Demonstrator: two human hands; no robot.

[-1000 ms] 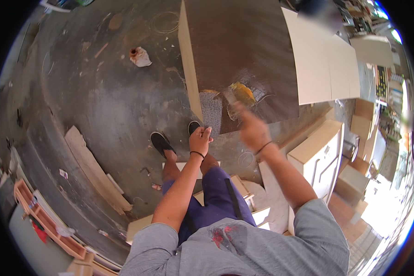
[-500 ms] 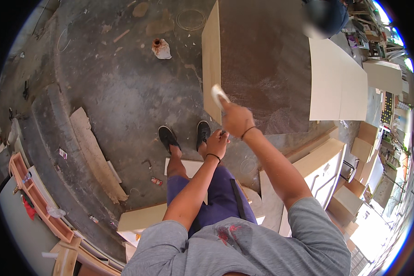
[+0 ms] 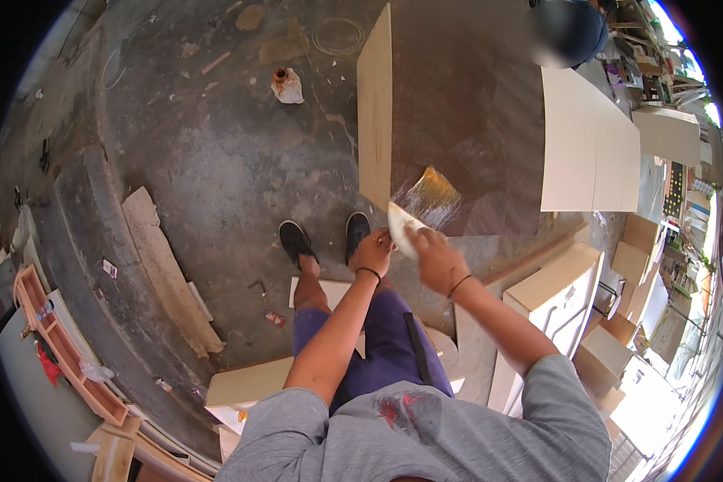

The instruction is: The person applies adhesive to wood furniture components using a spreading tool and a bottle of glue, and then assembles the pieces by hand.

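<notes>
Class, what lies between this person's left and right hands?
In the head view, a curved white spreader lies between the left hand and the right hand, which grips it.

Glossy amber smear on dark brown panel.

The right hand hides part of the white scraper; whether the curled left hand holds anything cannot be told; the upper edge cuts off the brown panel; blur covers part of a co-worker
</notes>
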